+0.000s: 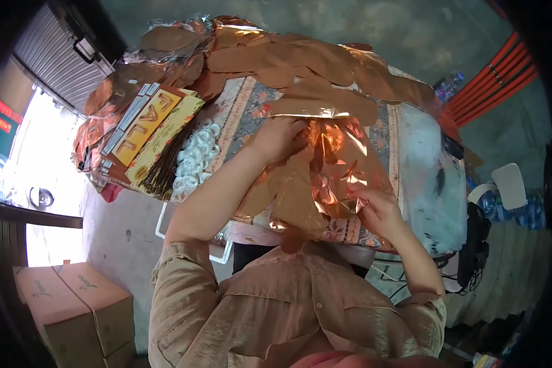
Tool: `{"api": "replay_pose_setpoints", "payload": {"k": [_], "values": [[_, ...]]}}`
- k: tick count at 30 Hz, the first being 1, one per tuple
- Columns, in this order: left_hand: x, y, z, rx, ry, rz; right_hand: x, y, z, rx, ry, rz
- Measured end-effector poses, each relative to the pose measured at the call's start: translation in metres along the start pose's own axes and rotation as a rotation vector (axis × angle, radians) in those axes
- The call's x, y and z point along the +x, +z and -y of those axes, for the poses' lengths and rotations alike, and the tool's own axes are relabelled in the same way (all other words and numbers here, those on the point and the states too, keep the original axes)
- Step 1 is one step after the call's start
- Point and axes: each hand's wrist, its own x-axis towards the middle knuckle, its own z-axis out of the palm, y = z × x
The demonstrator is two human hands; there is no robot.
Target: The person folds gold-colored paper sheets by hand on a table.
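Note:
A shiny copper-coloured foil sheet, creased and folded, lies on the patterned tablecloth in front of me. At its far left corner is my left hand, its fingers curled down onto the foil. My right hand pinches the foil's near right edge between thumb and fingers. Matt brown foil spreads below and between my hands. Just beyond the left hand lies another flat brown foil piece with a shiny near edge.
Flat brown foil pieces overlap along the table's far side. To the left are printed "FALL" packs and white rings. Clear plastic bags lie at right. Cartons stand on the floor at left, red poles at far right.

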Motion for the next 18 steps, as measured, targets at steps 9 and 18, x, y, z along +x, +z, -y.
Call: {"api": "replay_pose_setpoints", "payload": {"k": [9, 18], "values": [[0.0, 0.002, 0.0, 0.15, 0.034, -0.02, -0.017, -0.001, 0.039, 0.031, -0.025, -0.156], [-0.004, 0.002, 0.0, 0.116, 0.125, -0.167, -0.01, 0.017, 0.056, 0.003, -0.283, 0.195]]}}
